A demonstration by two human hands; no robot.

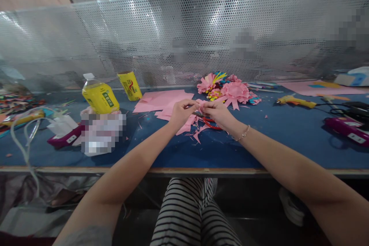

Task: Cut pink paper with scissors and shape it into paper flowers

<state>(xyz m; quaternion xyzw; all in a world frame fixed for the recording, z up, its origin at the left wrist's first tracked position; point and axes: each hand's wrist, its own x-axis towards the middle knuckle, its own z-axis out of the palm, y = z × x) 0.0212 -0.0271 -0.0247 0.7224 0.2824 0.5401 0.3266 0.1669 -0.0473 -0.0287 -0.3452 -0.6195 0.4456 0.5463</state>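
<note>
My left hand [183, 113] and my right hand [216, 112] meet over the middle of the table, fingertips pinched on a small piece of pink paper [201, 105] between them. Its exact shape is partly hidden by the fingers. Under my right hand lie scissors with red handles [211, 124], partly covered. Pink paper sheets [163, 100] are spread behind and beside my left hand, with cut pink scraps [197, 137] in front. Just beyond my right hand sits a cluster of paper flowers [235, 91] in pink, yellow and blue.
A yellow-liquid bottle [100, 96] and a yellow can [130, 86] stand at left, near a purple power strip [65, 137]. At right lie a yellow glue gun [296, 102] and another purple power strip [347, 130]. A perforated metal screen [198, 19] runs along the back.
</note>
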